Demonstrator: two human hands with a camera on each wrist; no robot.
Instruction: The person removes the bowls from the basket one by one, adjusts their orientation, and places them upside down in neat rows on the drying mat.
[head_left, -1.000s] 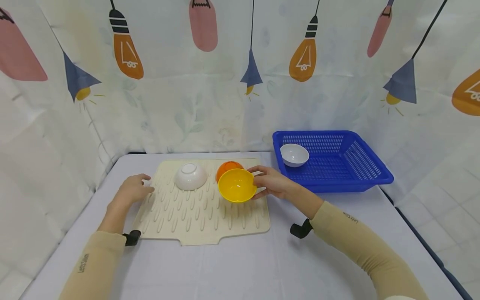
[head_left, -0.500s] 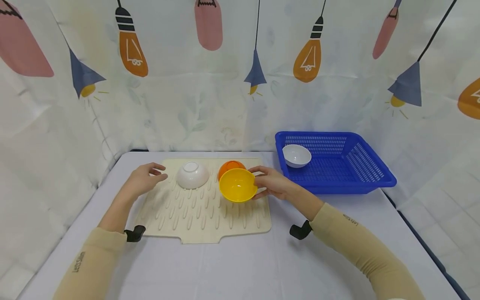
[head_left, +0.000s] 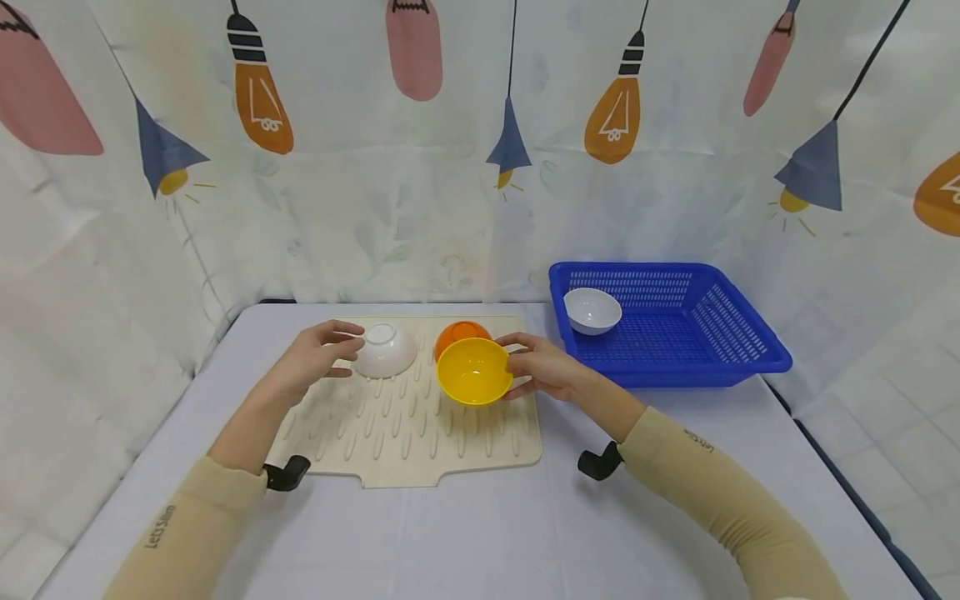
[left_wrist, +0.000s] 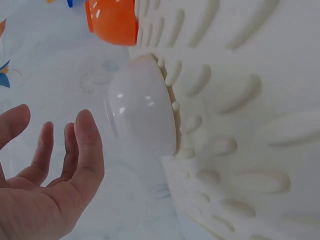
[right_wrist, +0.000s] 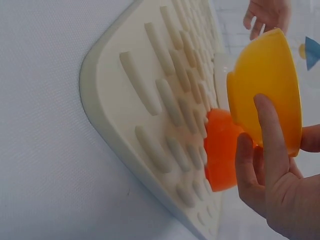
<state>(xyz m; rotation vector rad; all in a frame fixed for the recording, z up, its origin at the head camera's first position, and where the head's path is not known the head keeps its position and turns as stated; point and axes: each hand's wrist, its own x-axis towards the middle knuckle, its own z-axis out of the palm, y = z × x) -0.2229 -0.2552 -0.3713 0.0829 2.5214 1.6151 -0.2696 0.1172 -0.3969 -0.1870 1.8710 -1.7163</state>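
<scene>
one mat [head_left: 420, 467] is lying flat; the left hand [head_left: 317, 353], nearer, loosely spread and holding nothing, is hovering just left of the upturned white bowl [head_left: 388, 354] on it, while the right hand [head_left: 543, 367] is pinching the yellow bowl [head_left: 474, 372] above the mat.

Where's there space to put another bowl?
There's bare cloth in front of the cream mat, bare mat before the upturned white bowl, and room in the blue basket right of its upright white bowl. It's crowded around the orange bowl, with the yellow bowl held near it.
</scene>
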